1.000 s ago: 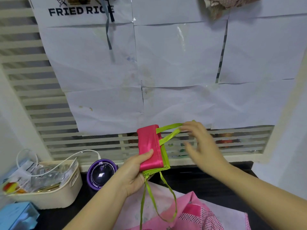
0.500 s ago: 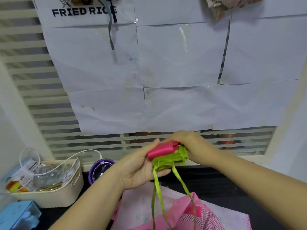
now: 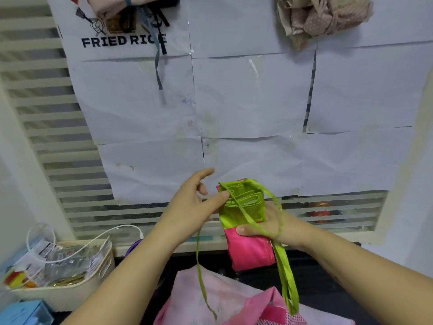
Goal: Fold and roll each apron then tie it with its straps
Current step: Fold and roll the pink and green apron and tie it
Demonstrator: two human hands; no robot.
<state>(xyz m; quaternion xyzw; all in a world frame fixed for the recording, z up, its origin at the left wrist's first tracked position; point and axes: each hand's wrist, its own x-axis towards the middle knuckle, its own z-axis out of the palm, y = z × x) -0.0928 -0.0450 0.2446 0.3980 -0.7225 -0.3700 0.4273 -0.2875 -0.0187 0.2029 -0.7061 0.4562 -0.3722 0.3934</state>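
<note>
A rolled apron, hot pink with a lime green end, is held upright in the air in front of the papered wall. My right hand grips it from behind, thumb across the front. Lime green straps hang down from the roll; one strap runs diagonally over the green end. My left hand pinches that strap against the roll's upper left edge, and the rest of the strap trails down from it. Pale pink aprons lie flat on the dark table below.
A cream basket of packets with a white cable stands at the left, a blue box in front of it. Bundled aprons hang high on the wall, another bundle at the top left. A louvred window runs behind.
The roll has been turned so its green end faces up and towards me. My right hand now grips it from behind, and my left hand has shifted from holding the roll to pinching a strap.
</note>
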